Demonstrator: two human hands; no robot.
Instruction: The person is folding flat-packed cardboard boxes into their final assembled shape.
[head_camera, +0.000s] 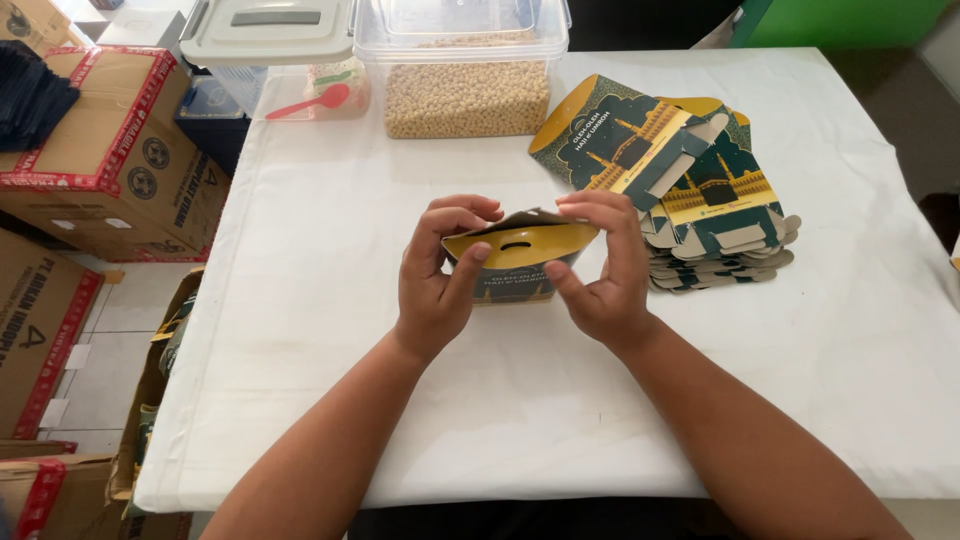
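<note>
Folding small printed carton (515, 262), near side of the flat carton stack (700, 190).
Left hand (437, 282) and right hand (600, 270) both clamped on carton ends; best pressing yellow flap (520, 240) down evenly, thumbs steady.

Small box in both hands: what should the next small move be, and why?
Probably press the yellow flap down into the small box: the flap stands raised, and the left hand and right hand already pinch its two ends.
</note>
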